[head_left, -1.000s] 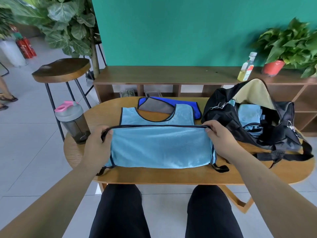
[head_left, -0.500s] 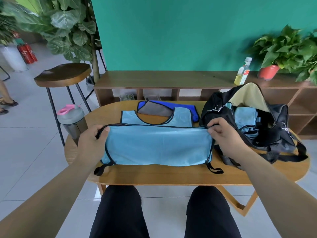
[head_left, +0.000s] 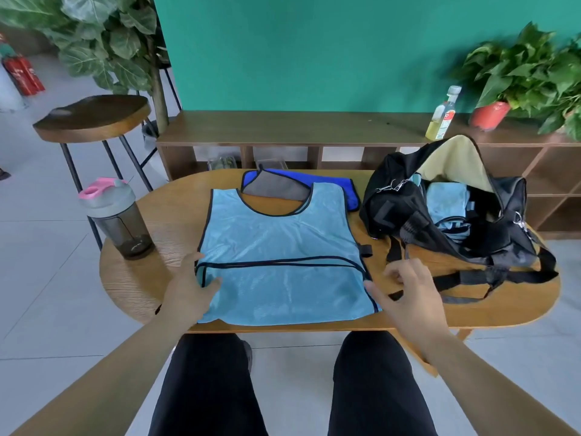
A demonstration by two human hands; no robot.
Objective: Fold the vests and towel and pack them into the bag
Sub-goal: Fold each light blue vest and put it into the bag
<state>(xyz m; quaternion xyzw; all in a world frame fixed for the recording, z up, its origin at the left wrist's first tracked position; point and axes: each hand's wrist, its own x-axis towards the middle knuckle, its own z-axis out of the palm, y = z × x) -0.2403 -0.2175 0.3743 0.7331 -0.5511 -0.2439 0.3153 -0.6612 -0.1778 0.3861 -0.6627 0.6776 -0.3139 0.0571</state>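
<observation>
- Left grip (head_left: 191,287): fingers spread and straight, holding nothing; thumb lies on the near-left corner of the light-blue vest (head_left: 283,240), fingertips at its left edge.
- Right grip (head_left: 405,291): fingers loosely curled, nothing held; thumb reaches to the vest's right edge, above a black side strap (head_left: 396,295).
- Light-blue vest: flat on the table (head_left: 141,278) at the middle of its near edge, neckline toward the far edge; bottom part folded up, so the black-trimmed hem runs across the cloth.
- Shaker bottle (head_left: 116,218): dark, pink-and-grey lid, upright at the table's left edge, apart from the vest.
- Bag (head_left: 393,209): black, unzipped, on the right part of the table just beside the vest; straps trail toward the near-right edge. Light-blue folded cloth (head_left: 446,199) lies inside.
- Grey towel (head_left: 276,191): at the far edge, partly under the vest's neckline, lying on a dark-blue vest (head_left: 333,184).
- Beyond the table: wooden stool (head_left: 94,118) to the left; low wooden shelf (head_left: 298,127) against a green wall, carrying a bottle of yellow liquid (head_left: 441,114) and a potted plant (head_left: 490,114); tall leafy plant (head_left: 103,36) far left.
</observation>
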